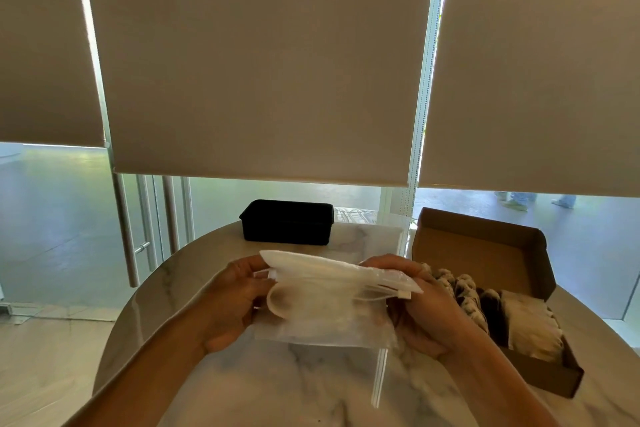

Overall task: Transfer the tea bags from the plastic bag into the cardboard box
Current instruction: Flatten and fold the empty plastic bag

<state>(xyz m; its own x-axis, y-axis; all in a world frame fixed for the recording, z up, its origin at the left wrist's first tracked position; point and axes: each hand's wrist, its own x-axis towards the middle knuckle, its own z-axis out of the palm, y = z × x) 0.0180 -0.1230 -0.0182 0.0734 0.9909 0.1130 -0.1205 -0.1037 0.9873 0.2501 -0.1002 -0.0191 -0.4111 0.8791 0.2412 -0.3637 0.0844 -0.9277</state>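
Observation:
A clear zip-top plastic bag (329, 302) is held above the round marble table (311, 388), between both hands. My left hand (230, 305) grips its left edge with thumb and fingers curled around it. My right hand (420, 308) grips its right end near the zip strip. The bag looks flat, and I cannot tell what is inside it. To the right lies an open brown cardboard box (485, 253) with its lid tilted back. Several tea bags (498, 312) stand in a row inside it, some dark, some pale.
A black rectangular container (286, 222) sits at the table's far edge. Behind it hang lowered roller blinds over glass walls and a glass door with a metal handle (126, 236). The table's curved edge falls off to the left and at the right.

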